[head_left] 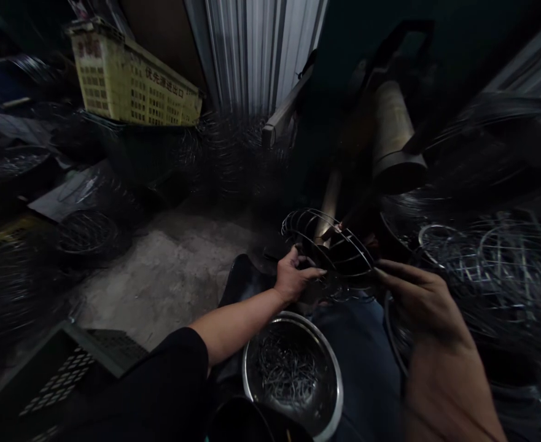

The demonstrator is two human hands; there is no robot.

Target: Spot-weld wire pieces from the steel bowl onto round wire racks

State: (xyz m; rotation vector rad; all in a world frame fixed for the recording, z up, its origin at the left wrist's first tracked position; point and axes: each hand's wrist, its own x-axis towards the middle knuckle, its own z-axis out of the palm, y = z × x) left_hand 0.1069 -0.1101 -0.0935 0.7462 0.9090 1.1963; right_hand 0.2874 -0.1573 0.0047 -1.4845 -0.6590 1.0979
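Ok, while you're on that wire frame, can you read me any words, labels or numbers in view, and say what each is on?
"优先通道出口", a little blurred, on the side of the yellow plastic crate.
Small marks at the crate's upper left end: too small and blurred to read.

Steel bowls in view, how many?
1: a steel bowl holding wire pieces, low centre, just below the left hand. Others may be hidden in the dark areas.
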